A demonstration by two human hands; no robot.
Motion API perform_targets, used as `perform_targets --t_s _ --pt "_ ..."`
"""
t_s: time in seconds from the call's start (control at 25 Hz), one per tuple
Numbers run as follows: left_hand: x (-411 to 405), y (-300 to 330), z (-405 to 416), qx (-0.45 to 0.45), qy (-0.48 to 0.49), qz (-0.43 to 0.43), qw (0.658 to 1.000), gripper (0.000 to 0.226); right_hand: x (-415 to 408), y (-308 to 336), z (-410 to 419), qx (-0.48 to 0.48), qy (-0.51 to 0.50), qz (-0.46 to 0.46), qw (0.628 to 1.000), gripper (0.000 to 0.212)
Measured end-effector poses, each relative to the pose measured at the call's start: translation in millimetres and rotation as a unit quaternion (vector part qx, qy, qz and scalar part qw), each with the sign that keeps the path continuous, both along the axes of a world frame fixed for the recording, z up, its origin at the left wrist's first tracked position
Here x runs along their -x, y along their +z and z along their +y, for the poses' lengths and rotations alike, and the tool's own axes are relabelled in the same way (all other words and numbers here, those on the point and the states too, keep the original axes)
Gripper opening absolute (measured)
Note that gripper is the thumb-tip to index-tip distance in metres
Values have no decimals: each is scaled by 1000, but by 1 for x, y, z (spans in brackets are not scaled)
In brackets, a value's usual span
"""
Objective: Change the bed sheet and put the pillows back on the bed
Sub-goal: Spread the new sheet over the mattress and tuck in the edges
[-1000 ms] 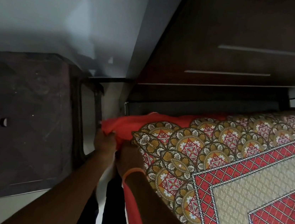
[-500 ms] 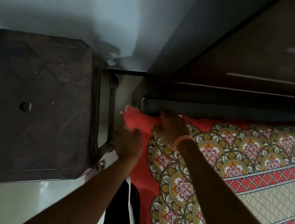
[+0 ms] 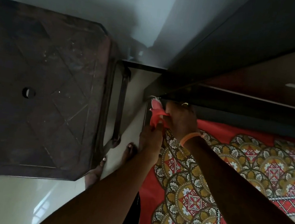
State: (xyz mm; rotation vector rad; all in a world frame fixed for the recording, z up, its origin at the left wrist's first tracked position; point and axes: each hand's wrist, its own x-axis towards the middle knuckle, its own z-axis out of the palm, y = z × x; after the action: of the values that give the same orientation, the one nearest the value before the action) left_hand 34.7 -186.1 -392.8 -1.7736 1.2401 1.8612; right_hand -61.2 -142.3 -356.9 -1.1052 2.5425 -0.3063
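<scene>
A red bed sheet (image 3: 208, 184) with a brown, gold and white medallion border covers the bed on the right. Its plain red corner (image 3: 155, 113) sticks up at the bed's head-end corner, beside the dark headboard (image 3: 245, 107). My right hand (image 3: 180, 121), with an orange band at the wrist, grips that corner from the bed side. My left hand (image 3: 149, 140) pinches the same corner from below, on the bed's outer edge. No pillows are in view.
A dark brown plastic stool (image 3: 38, 98) stands on the pale floor (image 3: 11, 203) just left of the bed, with a narrow gap between them. My bare feet (image 3: 128, 152) are in that gap. A white wall (image 3: 101, 0) lies behind.
Both hands have come together on the sheet's red corner, now pulled into a bunched point at the headboard. The view has moved closer to the bed corner.
</scene>
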Motion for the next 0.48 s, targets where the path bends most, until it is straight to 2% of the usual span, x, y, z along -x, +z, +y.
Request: perform_targets --t_s 0.08,0.16,0.2,0.28,0.32,0.4,0.48 --pt "6 -4 -6 44 11 0 999 20 3 -8 -3 -36 -18 -1 999 15" --pt "10 -7 -16 130 -70 -24 989 15 10 -23 -14 -175 -59 -40 982 22" --pt "9 -6 -20 167 -115 -51 978 17 13 -29 -19 -241 -58 -32 968 26" --pt "5 -3 -24 202 -143 -95 964 19 17 -38 -24 -324 -49 -6 945 33" --pt "2 -1 -20 192 -139 -77 968 18 18 -40 -24 -349 -57 -8 935 36" --pt "-5 8 -5 151 -152 34 976 23 24 -45 -19 -380 -96 -52 919 46" --pt "-11 18 5 166 -186 146 957 36 32 -49 -15 -364 -122 -136 913 51"
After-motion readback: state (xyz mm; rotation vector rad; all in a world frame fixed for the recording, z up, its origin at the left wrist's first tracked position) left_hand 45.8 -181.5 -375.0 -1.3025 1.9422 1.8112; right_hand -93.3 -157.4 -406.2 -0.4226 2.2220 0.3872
